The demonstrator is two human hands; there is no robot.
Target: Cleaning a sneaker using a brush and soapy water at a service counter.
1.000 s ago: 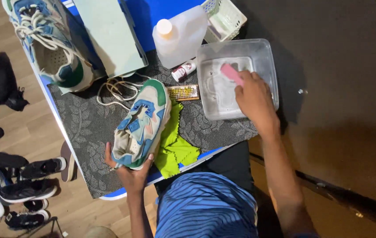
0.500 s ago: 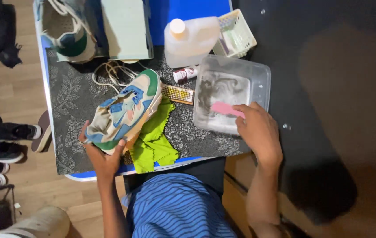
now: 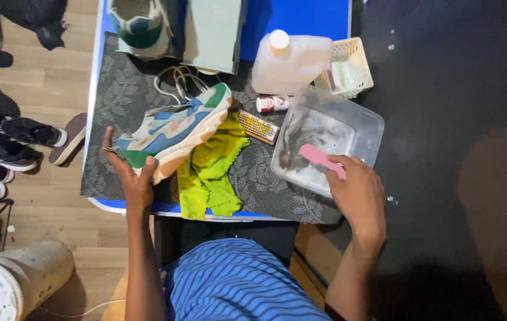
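Left hand [image 3: 127,172] clasps the multicoloured sneaker [image 3: 173,131] on the worktop [image 3: 301,18]; right hand [image 3: 357,196] grips a pink brush [image 3: 320,159] in the murky tub [image 3: 372,122] (laces out). Scrubbing apparently remains.

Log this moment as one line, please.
left hand: grips sneaker heel | right hand: holds pink brush in clear tub | green cloth: beside sneaker

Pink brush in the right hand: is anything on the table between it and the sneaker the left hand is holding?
Yes. Between the pink brush in the right hand and the sneaker held by the left hand stand the near wall of the clear tub, the small wooden brush and the green cloth, all lying low.
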